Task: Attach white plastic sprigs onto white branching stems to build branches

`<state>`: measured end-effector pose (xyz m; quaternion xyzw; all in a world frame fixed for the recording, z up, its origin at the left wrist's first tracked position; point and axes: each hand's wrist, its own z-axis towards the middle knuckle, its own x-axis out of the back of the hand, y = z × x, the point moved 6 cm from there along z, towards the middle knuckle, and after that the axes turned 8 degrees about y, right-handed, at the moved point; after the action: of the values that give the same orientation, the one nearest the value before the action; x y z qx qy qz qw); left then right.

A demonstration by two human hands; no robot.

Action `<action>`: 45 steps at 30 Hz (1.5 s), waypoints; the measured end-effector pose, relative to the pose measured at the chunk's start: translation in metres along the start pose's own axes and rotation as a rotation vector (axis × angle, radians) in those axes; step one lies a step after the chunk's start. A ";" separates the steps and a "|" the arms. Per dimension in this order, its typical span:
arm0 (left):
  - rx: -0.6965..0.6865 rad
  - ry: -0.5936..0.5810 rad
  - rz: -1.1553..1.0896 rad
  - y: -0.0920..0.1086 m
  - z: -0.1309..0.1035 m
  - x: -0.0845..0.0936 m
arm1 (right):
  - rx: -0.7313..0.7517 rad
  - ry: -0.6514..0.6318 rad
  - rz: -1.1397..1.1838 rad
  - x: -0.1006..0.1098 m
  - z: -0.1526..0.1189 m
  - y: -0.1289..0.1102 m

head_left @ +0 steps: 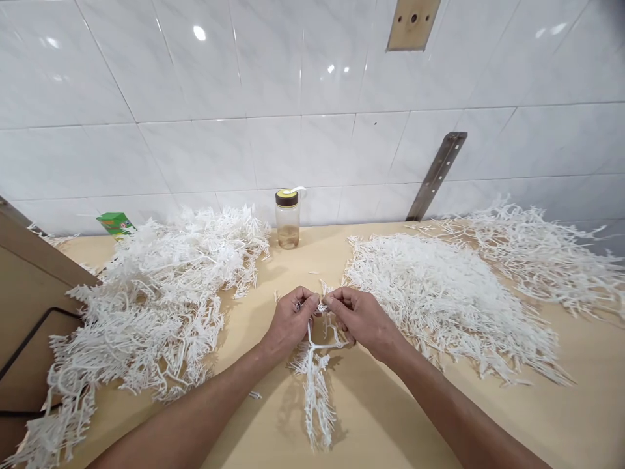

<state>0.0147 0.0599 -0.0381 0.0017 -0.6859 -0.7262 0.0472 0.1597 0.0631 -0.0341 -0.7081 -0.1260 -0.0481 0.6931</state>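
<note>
Where white left pile (166, 293) and right pile (439, 299) leave a gap on the tabletop (390, 423), left hand (290, 319) and right hand (359, 319) meet, each pinching a white branched piece (316, 391), bushy end pointing near. Bottle (288, 223) stands far.

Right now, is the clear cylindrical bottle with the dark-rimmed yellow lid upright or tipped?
Upright: the bottle stands on its base on the tan tabletop, lid uppermost.
</note>
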 end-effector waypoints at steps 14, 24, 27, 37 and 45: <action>-0.132 0.031 0.146 0.005 -0.003 0.002 | -0.012 -0.029 -0.172 -0.005 -0.005 -0.006; -0.070 -0.052 0.199 -0.001 0.005 0.000 | 0.265 0.148 -0.493 -0.003 -0.008 -0.012; -0.101 -0.072 0.258 0.000 0.003 -0.002 | 0.327 0.174 -0.584 -0.007 -0.008 -0.009; 0.024 -0.074 -0.002 0.002 0.003 0.000 | 0.214 0.324 -0.587 0.009 0.001 -0.010; 0.187 -0.127 -0.179 -0.002 0.000 -0.002 | 0.242 0.665 -0.579 0.077 0.008 -0.021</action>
<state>0.0165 0.0605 -0.0403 0.0211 -0.7494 -0.6589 -0.0616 0.2283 0.0801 0.0049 -0.5038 -0.0941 -0.4498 0.7314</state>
